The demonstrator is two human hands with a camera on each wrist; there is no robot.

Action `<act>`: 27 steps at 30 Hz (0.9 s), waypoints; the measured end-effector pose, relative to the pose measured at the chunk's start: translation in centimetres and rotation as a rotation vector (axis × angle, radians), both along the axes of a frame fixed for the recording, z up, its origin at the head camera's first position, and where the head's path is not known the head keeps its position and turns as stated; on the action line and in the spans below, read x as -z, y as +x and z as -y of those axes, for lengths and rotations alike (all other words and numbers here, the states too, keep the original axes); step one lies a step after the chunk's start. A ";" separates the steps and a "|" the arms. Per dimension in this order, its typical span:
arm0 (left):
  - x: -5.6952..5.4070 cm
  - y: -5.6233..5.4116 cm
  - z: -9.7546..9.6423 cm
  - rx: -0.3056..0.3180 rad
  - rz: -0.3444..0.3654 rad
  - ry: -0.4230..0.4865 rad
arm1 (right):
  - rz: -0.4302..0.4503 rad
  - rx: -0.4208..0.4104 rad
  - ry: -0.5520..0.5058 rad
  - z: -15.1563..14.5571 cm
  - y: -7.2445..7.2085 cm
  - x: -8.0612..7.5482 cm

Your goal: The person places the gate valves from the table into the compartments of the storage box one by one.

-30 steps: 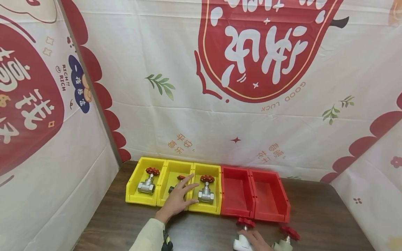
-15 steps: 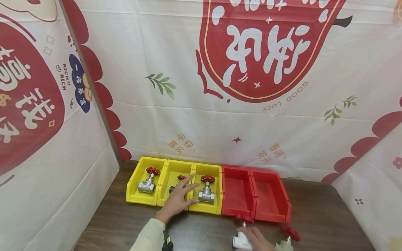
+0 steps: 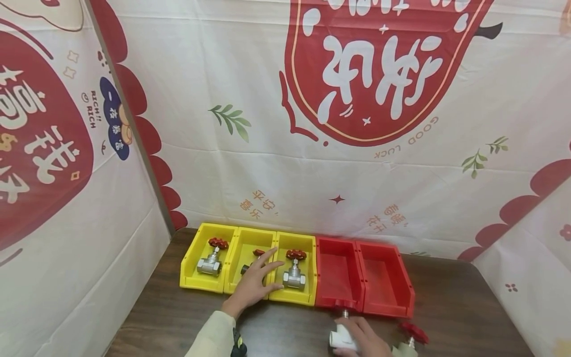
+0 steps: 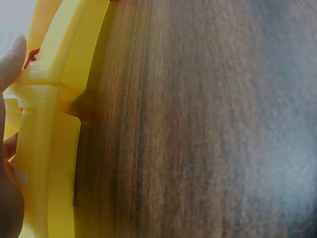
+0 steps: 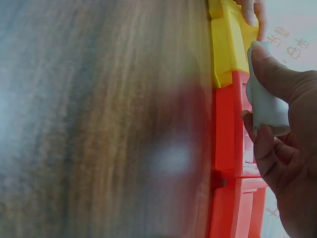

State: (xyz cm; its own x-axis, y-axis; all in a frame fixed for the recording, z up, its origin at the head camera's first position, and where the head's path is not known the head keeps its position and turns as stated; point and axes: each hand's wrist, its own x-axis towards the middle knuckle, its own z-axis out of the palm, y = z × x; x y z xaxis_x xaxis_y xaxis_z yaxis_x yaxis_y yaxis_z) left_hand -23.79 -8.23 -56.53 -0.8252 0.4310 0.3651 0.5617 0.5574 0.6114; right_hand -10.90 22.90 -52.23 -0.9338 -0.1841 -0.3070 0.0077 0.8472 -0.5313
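My right hand grips a white plastic valve with a red handwheel, near the front of the left red bin. In the right wrist view, thumb and fingers wrap round the white valve body. My left hand lies with spread fingers over the middle and right yellow bins. Beneath it, a dark valve with a red wheel is mostly hidden. Silver valves with red handwheels stand in the left yellow bin and the right yellow bin.
To the right of my right hand stands a beige valve with a red handwheel, partly cut off by the frame. Another red bin ends the row on the right. The wooden table meets a printed cloth wall behind the bins.
My right hand has carried the white valve a little forward and left, so its handwheel now overlaps the front of the left red bin. The left hand has stayed in place.
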 end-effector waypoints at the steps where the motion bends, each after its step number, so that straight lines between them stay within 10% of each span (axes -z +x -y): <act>1: 0.0 0.0 0.0 -0.001 0.005 -0.003 | -0.019 -0.005 0.003 0.1 -0.1 0.0; 27: 0.1 0.0 0.1 -0.014 0.041 -0.032 | -0.257 -0.034 0.031 -0.2 -3.2 -0.3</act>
State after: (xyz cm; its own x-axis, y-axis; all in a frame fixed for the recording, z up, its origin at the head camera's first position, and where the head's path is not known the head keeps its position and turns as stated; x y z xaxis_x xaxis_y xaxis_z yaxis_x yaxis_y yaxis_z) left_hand -23.80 -8.28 -56.66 -0.8455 0.4300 0.3167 0.5281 0.5850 0.6155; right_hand -14.09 23.13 -51.96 -0.9753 -0.2106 -0.0664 -0.1528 0.8605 -0.4860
